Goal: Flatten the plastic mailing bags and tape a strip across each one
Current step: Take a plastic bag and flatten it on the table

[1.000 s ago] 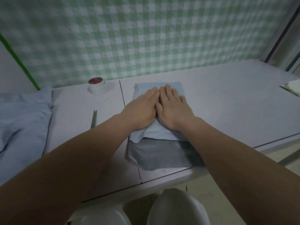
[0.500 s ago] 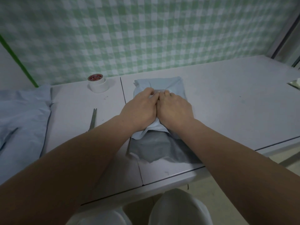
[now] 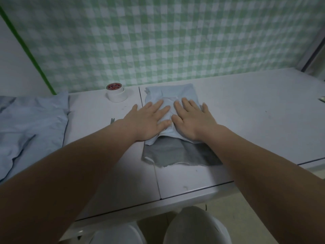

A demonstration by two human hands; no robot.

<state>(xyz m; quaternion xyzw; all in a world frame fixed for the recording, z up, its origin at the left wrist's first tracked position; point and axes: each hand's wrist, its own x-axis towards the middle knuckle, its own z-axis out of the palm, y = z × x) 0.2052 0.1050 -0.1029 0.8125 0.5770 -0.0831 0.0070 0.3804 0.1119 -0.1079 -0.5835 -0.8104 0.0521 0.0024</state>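
I see the left hand [image 3: 146, 122] and right hand [image 3: 193, 120] pressing spread fingers [image 3: 158, 105] flat on a crumpled pale-blue plastic mailing bag [image 3: 172, 92].

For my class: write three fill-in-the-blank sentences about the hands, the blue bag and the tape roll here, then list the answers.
1. ____ hands press on the light blue mailing bag: the left hand and the right hand.
2. The tape roll stands to the ____ of the bag.
3. The bag's flap nearest the person is ____ in colour.
Missing words: two; left; grey.
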